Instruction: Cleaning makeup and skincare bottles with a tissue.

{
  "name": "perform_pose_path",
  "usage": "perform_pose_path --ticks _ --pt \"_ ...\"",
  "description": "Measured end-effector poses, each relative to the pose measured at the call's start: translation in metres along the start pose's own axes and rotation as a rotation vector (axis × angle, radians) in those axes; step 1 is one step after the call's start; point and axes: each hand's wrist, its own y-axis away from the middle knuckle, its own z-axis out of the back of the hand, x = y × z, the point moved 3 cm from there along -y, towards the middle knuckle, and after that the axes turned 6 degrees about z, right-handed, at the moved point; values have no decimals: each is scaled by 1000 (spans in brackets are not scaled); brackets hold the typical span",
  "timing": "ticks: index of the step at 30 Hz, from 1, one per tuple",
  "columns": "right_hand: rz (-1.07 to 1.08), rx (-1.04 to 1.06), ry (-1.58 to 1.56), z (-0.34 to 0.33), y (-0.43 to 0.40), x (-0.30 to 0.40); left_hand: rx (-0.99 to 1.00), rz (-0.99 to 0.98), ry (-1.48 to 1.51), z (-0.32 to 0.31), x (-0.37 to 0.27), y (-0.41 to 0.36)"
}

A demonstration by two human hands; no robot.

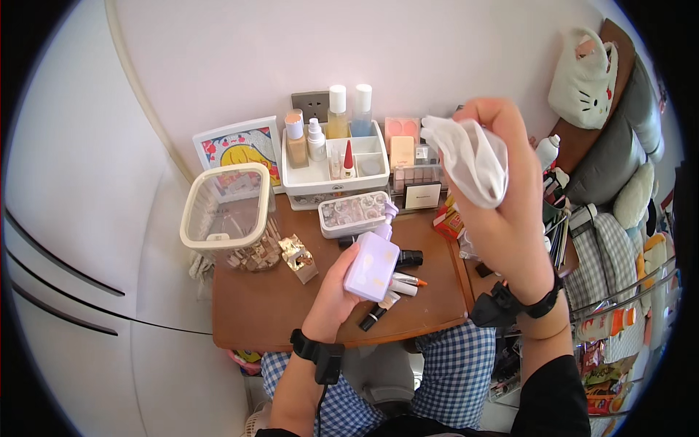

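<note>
My left hand (334, 292) grips a lilac pump bottle (372, 266), tilted over the front half of the wooden desk (262, 311). Its pump head points up and away from me. Raised higher on the right, my right hand (505, 218) holds a crumpled white tissue or cloth (474, 164) between thumb and fingers. Under and beside the bottle lie several cosmetic tubes, among them a black one (410, 258), a white one (404, 288) and a black-capped one (377, 317). The bottle hides part of them.
A white organizer (337, 188) with bottles stands at the back, a clear patterned case (352, 213) before it. Left are a lidded clear bin (225, 240), a gold-topped box (300, 259) and a framed picture (240, 142). Palettes (418, 177) and a red packet (449, 221) sit right.
</note>
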Motion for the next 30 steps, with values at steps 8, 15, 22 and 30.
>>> perform_pose_path --ticks 8,15,22,30 --pt "123 7 50 -24 -53 -30 43 43 -36 3 -8 -2" --pt "276 -11 329 -96 -41 -122 48 44 -30 10 -10 0" --pt "-203 95 58 -144 -14 -172 91 66 -85 8 -15 8" --pt "-139 184 -96 -167 -13 -200 89 114 -114 18 -13 7"
